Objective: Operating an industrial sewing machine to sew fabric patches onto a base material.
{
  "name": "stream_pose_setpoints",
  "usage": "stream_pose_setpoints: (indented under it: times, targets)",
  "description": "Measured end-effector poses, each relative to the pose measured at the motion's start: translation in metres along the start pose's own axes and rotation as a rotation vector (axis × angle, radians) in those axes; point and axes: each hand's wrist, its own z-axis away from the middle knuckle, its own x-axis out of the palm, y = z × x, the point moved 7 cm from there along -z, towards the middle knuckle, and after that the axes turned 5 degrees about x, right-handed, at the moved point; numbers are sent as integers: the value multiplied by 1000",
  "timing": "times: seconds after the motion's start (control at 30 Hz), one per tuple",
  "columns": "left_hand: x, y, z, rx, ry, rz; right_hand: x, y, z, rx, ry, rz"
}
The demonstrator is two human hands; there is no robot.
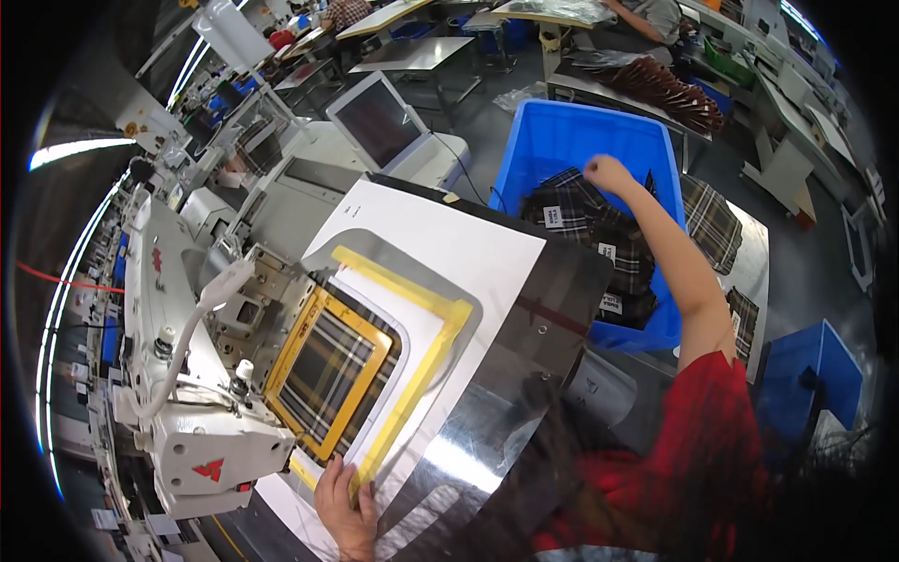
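Note:
My left hand [345, 510] rests with fingers extended on the lower edge of a jig [440, 328] with yellow tape, at the sewing machine [201, 454]. In the jig a yellow frame [370, 375] surrounds plaid fabric [318, 361], beside the machine head. My right hand [607, 175] is over a blue bin [655, 140], its fingers curled; whether they hold anything is hidden. Dark plaid pieces [585, 220] with white labels lie in the bin, below and around that hand.
A small screen [368, 119] stands behind the jig. More plaid pieces [712, 220] lie on a table beside the bin. Another blue bin [810, 384] sits at the right. A co-worker [646, 23] works at a bench at the back, near stacked brown pieces [655, 89].

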Motion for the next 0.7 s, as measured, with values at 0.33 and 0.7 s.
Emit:
stream_pose_setpoints:
  times: [0.33, 0.7]
  targets:
    - [-3, 2, 7, -33, -2, -47, 133, 80, 32, 138, -462, 461]
    - [-9, 5, -3, -146, 16, 39, 103, 67, 36, 151, -303, 397]
